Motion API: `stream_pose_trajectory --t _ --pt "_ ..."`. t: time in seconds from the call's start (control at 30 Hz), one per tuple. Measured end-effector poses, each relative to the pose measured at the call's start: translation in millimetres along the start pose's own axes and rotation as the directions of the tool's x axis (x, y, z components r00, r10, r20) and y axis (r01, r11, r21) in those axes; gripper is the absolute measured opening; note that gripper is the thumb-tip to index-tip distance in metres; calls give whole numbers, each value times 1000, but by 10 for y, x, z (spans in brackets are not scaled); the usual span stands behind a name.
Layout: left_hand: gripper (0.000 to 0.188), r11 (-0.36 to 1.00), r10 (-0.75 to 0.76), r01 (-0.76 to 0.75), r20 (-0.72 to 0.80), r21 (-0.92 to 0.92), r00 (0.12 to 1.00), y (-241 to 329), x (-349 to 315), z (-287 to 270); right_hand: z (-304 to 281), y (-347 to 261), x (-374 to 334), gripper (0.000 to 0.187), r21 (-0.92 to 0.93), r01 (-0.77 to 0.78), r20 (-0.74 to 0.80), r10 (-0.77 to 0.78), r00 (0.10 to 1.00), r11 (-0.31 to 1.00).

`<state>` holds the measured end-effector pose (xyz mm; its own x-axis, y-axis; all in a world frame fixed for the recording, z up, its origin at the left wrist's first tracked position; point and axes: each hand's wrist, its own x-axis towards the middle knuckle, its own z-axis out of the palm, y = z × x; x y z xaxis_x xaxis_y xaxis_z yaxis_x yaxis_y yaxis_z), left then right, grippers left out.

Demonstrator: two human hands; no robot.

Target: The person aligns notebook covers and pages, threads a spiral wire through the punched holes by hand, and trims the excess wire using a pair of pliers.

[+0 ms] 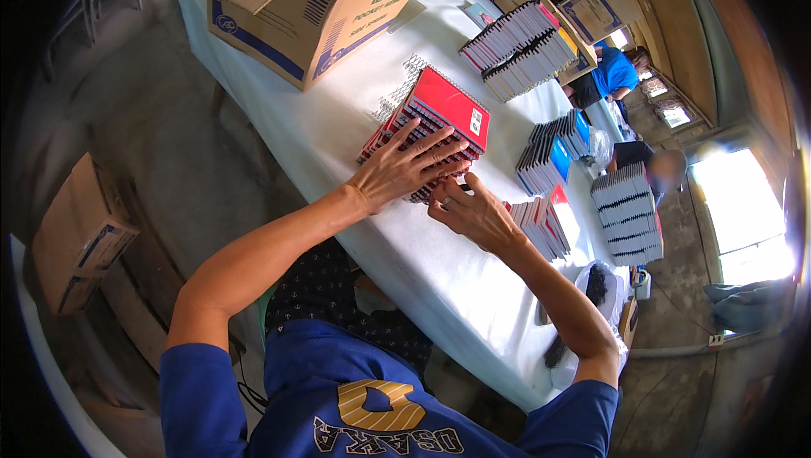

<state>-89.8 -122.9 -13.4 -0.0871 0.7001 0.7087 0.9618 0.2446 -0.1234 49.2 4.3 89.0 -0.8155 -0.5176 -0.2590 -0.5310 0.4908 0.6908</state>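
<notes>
A stack of red spiral notebooks lies on the white-covered table in front of me. My left hand rests on its near part, fingers spread across the rows of spines. Close beside it, my right hand is at the near edge of the stack, its fingers bent together. What those fingers pinch is too small and partly hidden to make out. Wire spiral coils show along the stack's far left side.
An open cardboard box stands at the table's far left. Several notebook stacks cover the right side: a tall one, blue ones, red ones and another tall stack. A plastic bag lies near the right edge. Two people are beyond the table.
</notes>
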Motion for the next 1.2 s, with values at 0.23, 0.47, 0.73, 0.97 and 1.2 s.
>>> stream_pose_trajectory --t 0.23,0.47,0.73,0.97,1.2 --pt "64 999 2 -1 40 -42 999 -20 -5 -77 -232 -309 289 17 -10 -219 362 208 909 976" --pt "103 1000 17 -17 27 9 999 -17 -91 -20 -193 -42 140 26 187 -196 119 176 977 963" --pt "72 1000 -14 14 -7 -21 1000 16 -114 61 90 -26 7 25 19 -8 -23 9 1000 1000" --pt "70 1000 -21 21 7 -2 1000 10 -120 56 123 -62 -17 22 -101 74 -63 -80 995 992" --pt "69 999 -29 29 3 -30 1000 23 -113 10 98 -101 -42 21 -215 74 -55 -87 995 974"
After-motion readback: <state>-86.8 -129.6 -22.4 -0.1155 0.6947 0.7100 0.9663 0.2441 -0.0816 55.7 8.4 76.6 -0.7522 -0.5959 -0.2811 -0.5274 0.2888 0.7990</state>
